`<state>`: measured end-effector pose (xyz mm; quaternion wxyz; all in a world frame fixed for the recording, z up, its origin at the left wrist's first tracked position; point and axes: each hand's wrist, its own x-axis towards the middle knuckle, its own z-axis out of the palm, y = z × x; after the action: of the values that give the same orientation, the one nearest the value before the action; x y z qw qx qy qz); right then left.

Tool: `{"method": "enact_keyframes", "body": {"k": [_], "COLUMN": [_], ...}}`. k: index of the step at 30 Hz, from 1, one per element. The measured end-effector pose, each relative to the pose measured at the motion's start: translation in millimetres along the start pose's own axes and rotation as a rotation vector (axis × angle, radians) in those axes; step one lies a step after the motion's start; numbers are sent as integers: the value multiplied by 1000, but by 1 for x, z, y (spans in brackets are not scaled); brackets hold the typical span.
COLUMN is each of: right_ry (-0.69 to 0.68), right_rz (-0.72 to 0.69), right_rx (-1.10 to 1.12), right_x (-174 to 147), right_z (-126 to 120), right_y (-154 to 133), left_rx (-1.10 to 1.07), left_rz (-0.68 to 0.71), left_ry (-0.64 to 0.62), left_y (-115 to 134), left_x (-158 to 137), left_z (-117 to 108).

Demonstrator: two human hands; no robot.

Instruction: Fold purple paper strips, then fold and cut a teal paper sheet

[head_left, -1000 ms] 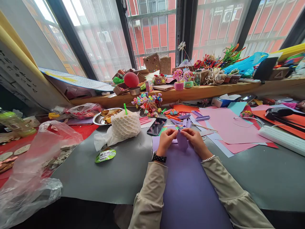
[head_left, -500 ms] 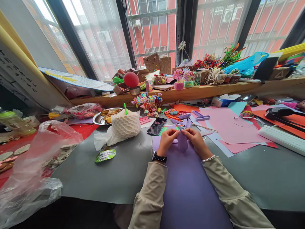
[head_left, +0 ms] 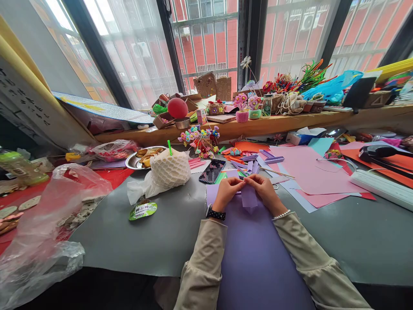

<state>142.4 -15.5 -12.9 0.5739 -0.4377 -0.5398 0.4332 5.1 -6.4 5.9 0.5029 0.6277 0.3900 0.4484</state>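
A folded piece of purple paper hangs from the fingers of both hands, its pointed end toward me. My left hand is closed, pinching the paper's top edge from the left. From the right, my right hand pinches the same edge, its fingertips almost meeting the left ones. Beneath them a large purple sheet stretches toward me over the grey table. Folded purple strips lie just beyond the hands. The fingers hide the paper's upper part.
A black phone and a net-wrapped coconut with a green straw stand to the left. Pink sheets and a white power strip lie at the right. A metal plate of food sits behind the coconut.
The folded purple paper has tilted, and its lower end now hangs slightly further right and nearer me. Both hands keep almost the same place.
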Motion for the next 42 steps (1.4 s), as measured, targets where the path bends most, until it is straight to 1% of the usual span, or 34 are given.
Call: {"method": "enact_keyframes", "body": {"k": [6, 10, 16, 20, 24, 26, 31, 34, 42], "right_ry": [80, 116, 151, 132, 32, 5, 53, 72, 129], "right_rz": [-108, -170, -201, -199, -153, -138, -140, -154, -191], "right_rx": [-227, -300, -352, -332, -229, -208, -236, -254, -300], "right_x": [-2, -3, -2, -1, -1, -1, -1, -1, -3], "right_z": [-1, 0, 2, 2, 2, 2, 1, 0, 2], "right_y": [-2, -4, -4, -3, -4, -5, -6, -5, -5], "left_rx": [-15, -20, 43, 92, 161, 160, 138, 145, 233], "left_rz": [-30, -55, 21, 37, 107, 121, 94, 90, 133], "left_ry": [-30, 9, 8, 32, 114, 129, 107, 126, 155], "left_y": [-3, -4, -1, -1, -1, -2, -4, -4, -4], "left_x": [1, 1, 1, 2, 2, 2, 4, 4, 3], "left_z": [1, 3, 3, 3, 1, 0, 0, -1, 0]}}
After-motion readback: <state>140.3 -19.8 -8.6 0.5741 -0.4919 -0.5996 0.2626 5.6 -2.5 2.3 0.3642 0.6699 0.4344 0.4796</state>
